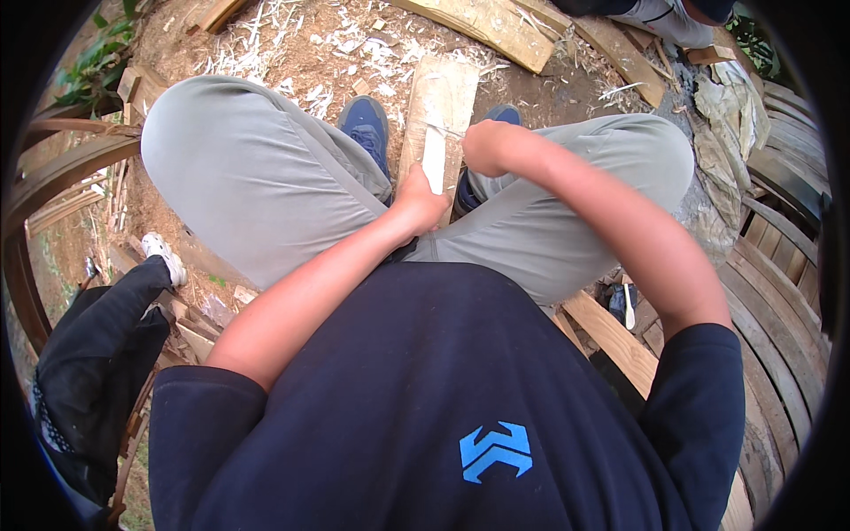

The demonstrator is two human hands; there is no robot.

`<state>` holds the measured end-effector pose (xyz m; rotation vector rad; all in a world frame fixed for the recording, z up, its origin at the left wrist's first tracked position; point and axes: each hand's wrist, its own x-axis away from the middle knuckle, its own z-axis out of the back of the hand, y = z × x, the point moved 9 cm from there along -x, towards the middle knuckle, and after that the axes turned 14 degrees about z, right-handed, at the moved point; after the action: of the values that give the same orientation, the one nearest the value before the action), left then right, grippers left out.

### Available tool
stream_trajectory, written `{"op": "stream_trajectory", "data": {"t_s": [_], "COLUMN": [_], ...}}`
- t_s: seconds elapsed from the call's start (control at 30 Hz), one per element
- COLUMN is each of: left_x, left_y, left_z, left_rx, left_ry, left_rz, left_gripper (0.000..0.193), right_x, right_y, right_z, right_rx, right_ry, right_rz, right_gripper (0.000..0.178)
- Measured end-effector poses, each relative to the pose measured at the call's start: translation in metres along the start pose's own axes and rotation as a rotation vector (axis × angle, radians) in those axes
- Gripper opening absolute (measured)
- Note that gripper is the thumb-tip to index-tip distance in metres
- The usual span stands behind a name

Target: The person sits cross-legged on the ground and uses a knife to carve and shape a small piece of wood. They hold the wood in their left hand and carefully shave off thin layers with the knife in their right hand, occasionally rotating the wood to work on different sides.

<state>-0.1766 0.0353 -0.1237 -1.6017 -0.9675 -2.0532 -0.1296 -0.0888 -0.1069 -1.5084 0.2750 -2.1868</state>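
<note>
So left hand (418, 205) grips a pale wood strip (434, 161), right hand (485, 146) closed on a thin blade (443, 131), plank (445, 102) underneath, shavings (354, 44) all over dirt ground (567, 97).

Tight between the knees: the wooden board (443, 106) fills the gap, blue shoes (365, 128) flank it. Open chip-strewn ground (301, 44) lies ahead; stacked planks (496, 22) block beyond, curved slats (788, 292) crowd the right.

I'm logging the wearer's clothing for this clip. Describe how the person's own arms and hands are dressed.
Both forearms are bare. Short dark navy sleeves end above the elbows. The left hand and right hand wear no gloves; no watch, ring or wristband shows.
</note>
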Motion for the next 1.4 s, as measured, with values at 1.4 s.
{"op": "stream_trajectory", "data": {"t_s": [1.4], "left_x": [-0.009], "left_y": [0.103], "left_z": [0.056], "left_rx": [0.349], "left_ry": [0.183], "left_rz": [-0.347], "left_gripper": [0.051], "right_x": [0.063], "right_y": [0.105], "right_z": [0.063], "right_rx": [-0.442], "right_ry": [0.602], "right_rz": [-0.514], "right_gripper": [0.035]}}
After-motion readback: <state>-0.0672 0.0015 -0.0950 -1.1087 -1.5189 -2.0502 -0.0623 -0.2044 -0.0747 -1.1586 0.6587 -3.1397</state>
